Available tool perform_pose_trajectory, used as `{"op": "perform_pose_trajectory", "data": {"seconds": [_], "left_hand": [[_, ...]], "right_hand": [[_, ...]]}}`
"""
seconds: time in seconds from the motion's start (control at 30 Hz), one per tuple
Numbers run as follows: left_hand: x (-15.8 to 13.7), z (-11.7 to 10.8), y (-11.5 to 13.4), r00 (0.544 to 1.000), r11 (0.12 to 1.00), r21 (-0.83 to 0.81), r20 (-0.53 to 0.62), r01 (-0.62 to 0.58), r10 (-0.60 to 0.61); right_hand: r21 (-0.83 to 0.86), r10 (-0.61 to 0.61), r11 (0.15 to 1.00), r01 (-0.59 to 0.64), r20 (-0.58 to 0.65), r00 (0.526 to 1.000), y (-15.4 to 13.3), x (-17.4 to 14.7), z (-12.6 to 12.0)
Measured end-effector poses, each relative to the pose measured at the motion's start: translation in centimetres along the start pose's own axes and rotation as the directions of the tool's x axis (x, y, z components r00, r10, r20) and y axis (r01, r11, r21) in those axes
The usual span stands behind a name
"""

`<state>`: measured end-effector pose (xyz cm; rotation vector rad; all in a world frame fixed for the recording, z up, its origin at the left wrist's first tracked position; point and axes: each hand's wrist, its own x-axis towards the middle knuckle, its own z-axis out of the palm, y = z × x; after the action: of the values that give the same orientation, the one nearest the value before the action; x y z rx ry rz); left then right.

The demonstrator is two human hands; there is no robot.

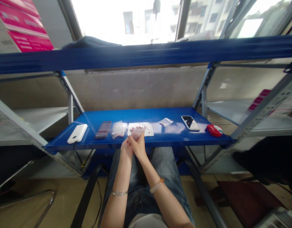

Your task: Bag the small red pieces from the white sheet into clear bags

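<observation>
My left hand is cupped at the table's front edge, with several small dark-red beads in its palm. My right hand overlaps it from the right and pinches a small clear plastic bag. Behind the bag lies a white cloth or tissue with more red beads scattered on it. To the left is a stack of clear plastic bags. Farther right, a small clear bag with something dark red inside lies flat. The fingertips of my left hand are partly hidden.
On the blue table are a white device with a cable, a blurred-out dark item, a phone and a red-and-white object. A blue shelf beam crosses above. Pink boxes stand upper left.
</observation>
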<state>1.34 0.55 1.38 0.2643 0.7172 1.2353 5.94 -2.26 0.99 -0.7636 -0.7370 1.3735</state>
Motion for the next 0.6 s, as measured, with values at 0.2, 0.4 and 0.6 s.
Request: {"op": "perform_pose_trajectory", "data": {"seconds": [0.2, 0.4, 0.6], "left_hand": [[0.6, -0.5, 1.8, 0.986, 0.997, -0.020, -0.154, -0.073, 0.069], [2.8, 2.5, 5.0, 0.996, 0.957, 0.277, 0.006, -0.088, 0.090], [9.0, 7.2, 5.9, 0.986, 0.730, 0.663, 0.133, -0.164, 0.100]], "right_hand": [[-0.013, -0.188, 0.981, 0.191, -0.264, 0.946, -1.8, 1.1, -1.1], [0.030, -0.158, 0.981, 0.192, -0.451, 0.879, -3.7, 2.8, -5.2], [0.045, -0.104, 0.987, 0.153, -0.547, 0.831, -4.1, 4.1, -7.9]]}}
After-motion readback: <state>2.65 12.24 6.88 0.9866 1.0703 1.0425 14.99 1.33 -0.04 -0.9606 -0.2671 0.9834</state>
